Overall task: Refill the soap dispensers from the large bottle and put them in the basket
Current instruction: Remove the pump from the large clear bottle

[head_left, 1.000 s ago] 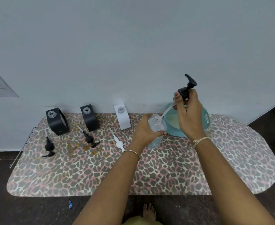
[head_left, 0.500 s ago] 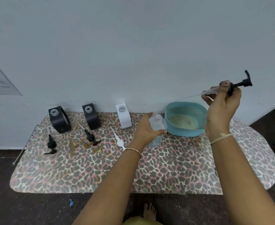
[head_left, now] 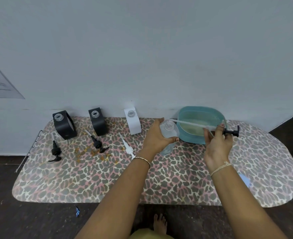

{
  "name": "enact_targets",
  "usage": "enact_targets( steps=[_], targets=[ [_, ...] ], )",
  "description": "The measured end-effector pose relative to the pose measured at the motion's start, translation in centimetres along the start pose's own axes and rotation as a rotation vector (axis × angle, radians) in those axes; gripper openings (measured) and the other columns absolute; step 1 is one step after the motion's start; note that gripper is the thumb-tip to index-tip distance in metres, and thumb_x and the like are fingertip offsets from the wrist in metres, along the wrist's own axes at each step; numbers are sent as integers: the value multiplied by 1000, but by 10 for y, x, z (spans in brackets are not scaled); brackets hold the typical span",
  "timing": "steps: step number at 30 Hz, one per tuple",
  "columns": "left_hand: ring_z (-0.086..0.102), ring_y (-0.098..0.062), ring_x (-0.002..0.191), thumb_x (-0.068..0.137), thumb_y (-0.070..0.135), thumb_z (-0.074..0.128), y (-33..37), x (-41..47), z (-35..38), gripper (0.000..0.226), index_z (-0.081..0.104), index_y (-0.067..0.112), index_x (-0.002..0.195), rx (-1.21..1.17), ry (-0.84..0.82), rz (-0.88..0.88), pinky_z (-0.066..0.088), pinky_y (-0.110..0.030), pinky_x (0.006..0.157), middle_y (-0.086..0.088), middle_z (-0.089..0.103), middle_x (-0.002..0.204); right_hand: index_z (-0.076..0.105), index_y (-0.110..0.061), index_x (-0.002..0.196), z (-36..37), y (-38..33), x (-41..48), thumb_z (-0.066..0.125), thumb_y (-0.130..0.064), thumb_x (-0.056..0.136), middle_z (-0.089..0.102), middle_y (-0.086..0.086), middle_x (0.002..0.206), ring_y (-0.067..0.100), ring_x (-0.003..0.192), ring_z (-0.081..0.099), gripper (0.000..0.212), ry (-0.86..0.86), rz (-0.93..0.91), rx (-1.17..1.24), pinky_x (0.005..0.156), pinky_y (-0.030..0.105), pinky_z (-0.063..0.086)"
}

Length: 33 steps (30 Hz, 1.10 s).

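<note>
One clear bottle (head_left: 170, 131): uncapped, tilted, gripped by left hand (head_left: 157, 138), just left of teal basket (head_left: 192, 139).
Pump: right hand (head_left: 217, 145) grasps black pump (head_left: 232, 131); its dip tube (head_left: 190, 124) spans the basket toward the bottle mouth.
Wall row: black dispenser (head_left: 64, 125), second black dispenser (head_left: 98, 123), white dispenser (head_left: 133, 123), uncapped, well left of both hands.
Loose pumps (head_left: 98, 144): three, lying before them.
Room: leopard-print table (head_left: 176, 183), widest toward near edge.
</note>
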<state>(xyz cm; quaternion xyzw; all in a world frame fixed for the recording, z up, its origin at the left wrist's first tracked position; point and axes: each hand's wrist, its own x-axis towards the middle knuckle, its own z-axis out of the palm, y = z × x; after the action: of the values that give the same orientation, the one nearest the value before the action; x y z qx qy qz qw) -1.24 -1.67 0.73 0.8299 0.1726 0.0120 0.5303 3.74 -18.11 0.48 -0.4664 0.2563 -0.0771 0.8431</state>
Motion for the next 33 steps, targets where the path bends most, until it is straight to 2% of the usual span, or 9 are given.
enact_targets(
  steps=[5, 8, 11, 14, 17, 21, 26, 30, 33],
  targets=[
    [46, -7, 103, 65, 23, 87, -1, 1, 0, 83, 39, 13, 132, 4, -4, 6, 36, -18, 85, 0, 54, 124, 49, -5, 133, -16, 26, -5, 63, -22, 93, 62, 8, 126, 21, 108, 66, 46, 83, 116, 31, 81, 29, 59],
    [48, -8, 100, 65, 24, 87, -3, 2, 1, 79, 41, 13, 127, 8, 0, 8, 38, -20, 82, 3, 54, 116, 59, -6, 123, -26, 39, -3, 70, -20, 88, 65, 10, 121, 17, 100, 66, 39, 131, 202, -7, 78, 26, 59],
    [50, -10, 100, 64, 25, 88, -5, 3, 2, 77, 42, 14, 124, 13, 7, 10, 39, -21, 82, 6, 53, 111, 65, -10, 106, -36, 46, 1, 72, -18, 86, 66, 7, 114, 12, 89, 65, 23, 102, 321, -66, 66, 19, 55],
    [49, -8, 99, 64, 25, 88, -6, 3, 2, 78, 42, 14, 126, 18, 15, 24, 38, -20, 82, 4, 54, 114, 66, -10, 106, -46, 51, 5, 75, -16, 83, 68, 4, 107, 9, 81, 64, 25, 74, 386, -104, 59, 17, 53],
    [50, -9, 99, 64, 26, 88, -6, 4, 2, 77, 42, 14, 125, 18, 20, 24, 39, -21, 82, 3, 56, 116, 67, -6, 104, -58, 57, 8, 78, -10, 79, 70, 6, 104, 9, 78, 66, 27, 56, 366, -168, 60, 18, 54],
    [54, -15, 103, 62, 30, 89, -9, 6, 4, 74, 44, 15, 118, 17, 34, 5, 46, -29, 87, 0, 58, 116, 64, -3, 114, -67, 64, 13, 83, -9, 72, 70, 10, 109, 18, 92, 68, 46, 35, 322, -319, 85, 34, 55],
    [54, -14, 105, 62, 32, 89, -11, 7, 5, 73, 43, 18, 117, 21, 35, 16, 46, -31, 90, 2, 57, 117, 66, -4, 107, -76, 63, 18, 85, -15, 71, 70, 6, 100, 17, 85, 63, 43, -6, 125, -613, 80, 26, 50],
    [55, -15, 105, 61, 31, 89, -15, 9, 6, 71, 42, 21, 114, 8, 36, 22, 48, -34, 91, 4, 57, 113, 69, -11, 96, -86, 67, 27, 88, -27, 66, 71, 5, 93, 23, 84, 65, 39, -58, 28, -856, 85, 39, 54],
    [56, -14, 106, 60, 31, 89, -18, 10, 7, 72, 43, 23, 114, -13, 38, 22, 49, -35, 92, 7, 56, 111, 69, -16, 92, -91, 71, 32, 89, -32, 63, 72, 4, 90, 27, 86, 67, 38, -62, 7, -930, 85, 43, 55]
  ],
)
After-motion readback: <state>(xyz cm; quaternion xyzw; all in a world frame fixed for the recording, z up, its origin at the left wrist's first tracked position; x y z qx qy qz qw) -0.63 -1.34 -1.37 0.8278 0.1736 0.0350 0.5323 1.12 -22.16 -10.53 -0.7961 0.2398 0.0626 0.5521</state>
